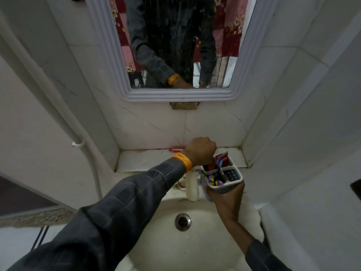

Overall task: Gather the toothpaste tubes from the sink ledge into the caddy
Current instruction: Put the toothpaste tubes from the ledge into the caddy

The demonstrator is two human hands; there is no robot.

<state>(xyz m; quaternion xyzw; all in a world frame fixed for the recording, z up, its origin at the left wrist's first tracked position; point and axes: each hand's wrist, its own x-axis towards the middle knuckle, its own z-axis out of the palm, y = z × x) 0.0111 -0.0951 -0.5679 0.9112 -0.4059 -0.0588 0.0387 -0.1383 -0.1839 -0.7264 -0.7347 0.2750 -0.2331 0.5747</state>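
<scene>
1. Left hand [201, 151] fisted over the caddy [221, 178], fingers curled down around a red tube [222, 158] standing in the back compartment; exact finger contact hidden by the knuckles.
2. Right hand [224, 194] cupped under the caddy, fingers wrapped round its base, holding it above the sink [156, 241] just in front of the ledge [148, 159].
3. Front-left compartment crowded with toothbrushes [212, 176]; front-right one with a slotted floor looks bare.
4. One more tube [176, 149] lying flat at the back of the ledge against the wall, apart from the caddy.
5. Step in hand, judged: seating the held tube.
   - Push straight down along the divider, not at a slant, so the crimped end does not snag on brush handles.
   - Keep the caddy level and firmly braced from below against the push.
   - Let go only once the tube leans on the compartment wall and stays put.
6. Next, likely: reach back-left for the lying tube, pinching it mid-body.
7. Risk: caddy tipping over the sink, brushes spilling toward the drain [183, 222].
</scene>
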